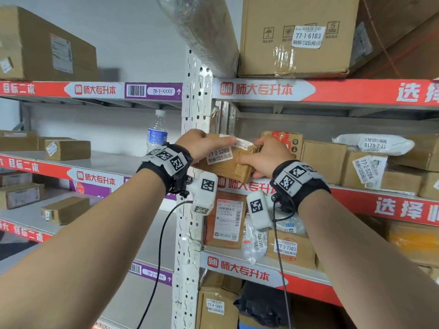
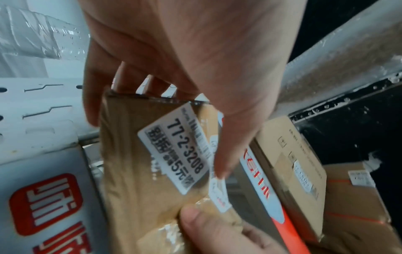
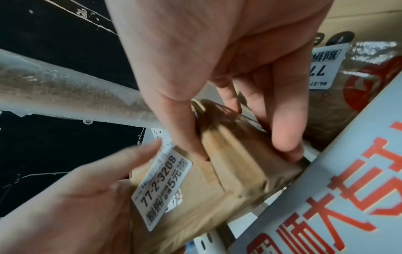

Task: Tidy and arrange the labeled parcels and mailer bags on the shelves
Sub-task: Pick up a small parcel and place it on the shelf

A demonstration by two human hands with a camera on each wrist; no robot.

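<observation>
A small brown cardboard parcel [image 1: 234, 170] with a white label reading 77-2-3208 sits tilted at the left end of the right rack's second shelf [image 1: 392, 207], close to the white upright post [image 1: 190, 110]. My left hand [image 1: 204, 142] grips its upper left end, thumb along the labelled face and fingers curled over the far edge. My right hand [image 1: 263, 155] grips its right end, thumb on the front and fingers behind. The left wrist view has the parcel [image 2: 130, 171] under my left hand [image 2: 195, 68]. The right wrist view has the parcel [image 3: 228, 185] between my right hand's [image 3: 217, 60] thumb and fingers.
A red-printed box [image 1: 282, 141], plain boxes [image 1: 323, 160] and a white mailer bag [image 1: 375, 144] fill the shelf to the right. A water bottle [image 1: 157, 131] stands left of the post. Overhead sit a large box [image 1: 297, 36] and a wrapped roll [image 1: 202, 32]. More parcels [image 1: 225, 219] lie below.
</observation>
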